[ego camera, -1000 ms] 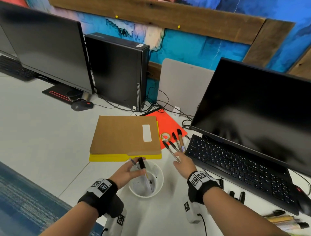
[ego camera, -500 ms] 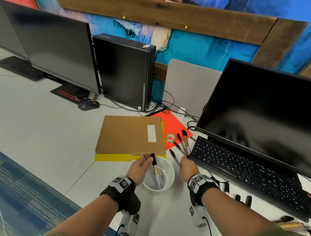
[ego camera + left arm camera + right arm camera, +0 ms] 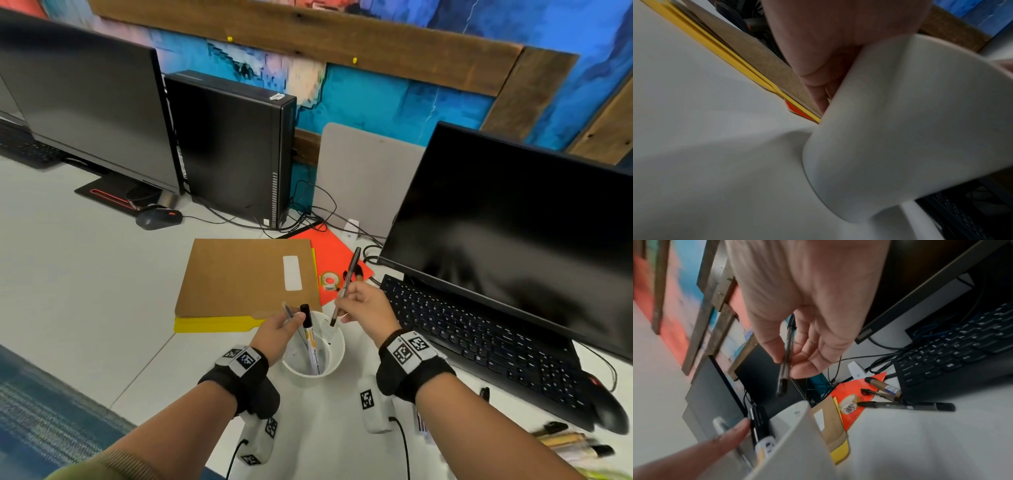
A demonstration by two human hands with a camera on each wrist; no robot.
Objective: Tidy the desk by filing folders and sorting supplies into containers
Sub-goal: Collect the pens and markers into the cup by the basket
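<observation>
A white cup (image 3: 334, 356) stands on the desk in front of a brown folder (image 3: 239, 274) stacked on a yellow folder (image 3: 212, 323). My left hand (image 3: 291, 322) grips the cup (image 3: 900, 129), fingers (image 3: 828, 65) curled against its wall and thumb at the rim. A black-capped white marker (image 3: 310, 334) and a thin pen (image 3: 288, 311) lean inside. My right hand (image 3: 344, 306) pinches a black pen (image 3: 347, 281), tilted, its lower tip just over the cup's rim. Several more pens and markers (image 3: 906, 406) lie by a tape roll (image 3: 847, 404) on an orange folder (image 3: 849, 386).
A black keyboard (image 3: 479, 342) and monitor (image 3: 513, 222) fill the right side, with a mouse (image 3: 609, 407) and loose markers (image 3: 565, 442) at the near right. A PC tower (image 3: 233, 147), cables (image 3: 325, 212), a second monitor (image 3: 85, 113) and another mouse (image 3: 157, 218) stand behind.
My right hand has taken a black pen off the desk beside the keyboard and lifted it over the cup. The left hand has stayed on the cup.
</observation>
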